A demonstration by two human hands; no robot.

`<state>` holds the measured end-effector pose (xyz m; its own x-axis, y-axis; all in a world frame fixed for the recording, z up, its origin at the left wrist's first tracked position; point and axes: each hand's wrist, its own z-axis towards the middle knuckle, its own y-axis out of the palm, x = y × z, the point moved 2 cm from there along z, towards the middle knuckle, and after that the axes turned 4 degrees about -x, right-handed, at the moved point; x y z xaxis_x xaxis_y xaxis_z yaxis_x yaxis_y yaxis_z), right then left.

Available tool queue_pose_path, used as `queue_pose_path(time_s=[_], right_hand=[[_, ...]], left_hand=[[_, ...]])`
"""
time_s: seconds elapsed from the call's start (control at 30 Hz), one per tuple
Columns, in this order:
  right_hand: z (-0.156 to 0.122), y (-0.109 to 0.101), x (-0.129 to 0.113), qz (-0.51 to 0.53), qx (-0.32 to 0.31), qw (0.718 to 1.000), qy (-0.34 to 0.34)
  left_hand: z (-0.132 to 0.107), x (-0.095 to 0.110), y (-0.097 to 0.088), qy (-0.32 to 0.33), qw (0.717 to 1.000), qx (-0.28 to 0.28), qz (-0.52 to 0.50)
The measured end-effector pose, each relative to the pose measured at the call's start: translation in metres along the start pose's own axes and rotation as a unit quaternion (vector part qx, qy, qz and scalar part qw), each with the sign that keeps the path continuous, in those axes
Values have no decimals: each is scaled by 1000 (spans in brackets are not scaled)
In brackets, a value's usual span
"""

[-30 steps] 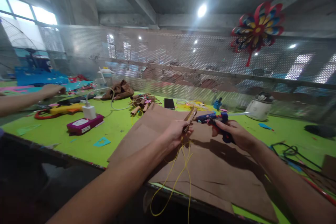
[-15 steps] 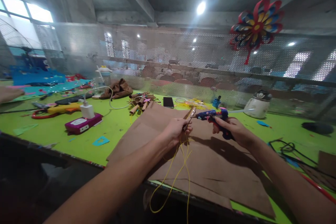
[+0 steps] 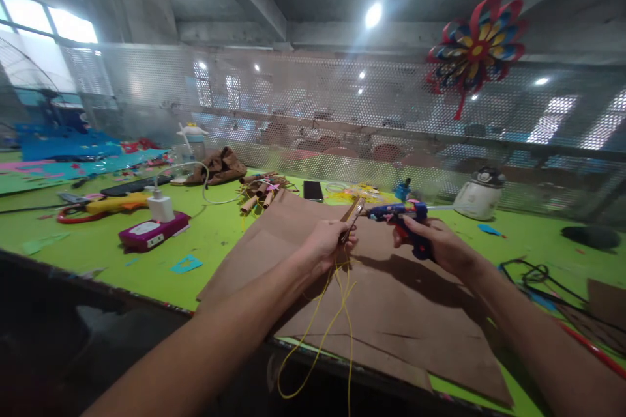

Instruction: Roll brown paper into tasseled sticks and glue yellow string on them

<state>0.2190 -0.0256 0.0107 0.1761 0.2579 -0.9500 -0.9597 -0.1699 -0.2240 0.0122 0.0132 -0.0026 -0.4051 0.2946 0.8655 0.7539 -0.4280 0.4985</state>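
Observation:
My left hand is closed on a small brown strip, perhaps paper or card, which sticks up past the fingertips with a shiny patch on it. Yellow string hangs in loops below that hand, over the front edge of the table. In my right hand is a blue glue gun, fingers wrapped round its grip and its nozzle pointing left, close beside the strip. Whether the nozzle touches the strip I cannot tell. Both hands are above a large sheet of brown cardboard.
On the green table are a purple power strip with a white charger, a yellow-handled tool, rolled brown paper tubes, a phone and a white kettle-like container. Black cable lies right. A paper flower hangs above.
The glue gun's nozzle has shifted slightly right, leaving a small gap at the strip. The other person's hand at the far left has gone out of view.

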Motion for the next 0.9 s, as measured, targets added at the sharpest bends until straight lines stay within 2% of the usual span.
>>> queue_pose_path(time_s=[0.13, 0.43, 0.67, 0.9], right_hand=[[0, 5, 1, -25, -29, 999, 15], [4, -3, 7, 84, 38, 996, 11], [5, -8, 7, 105, 76, 992, -1], [5, 0, 7, 99, 34, 994, 12]], left_hand=[[-3, 2, 2, 3, 1000, 7, 5], [0, -1, -1, -2, 1000, -6, -6], [0, 0, -1, -10, 1000, -2, -12], [-1, 1, 1, -5, 1000, -4, -7]])
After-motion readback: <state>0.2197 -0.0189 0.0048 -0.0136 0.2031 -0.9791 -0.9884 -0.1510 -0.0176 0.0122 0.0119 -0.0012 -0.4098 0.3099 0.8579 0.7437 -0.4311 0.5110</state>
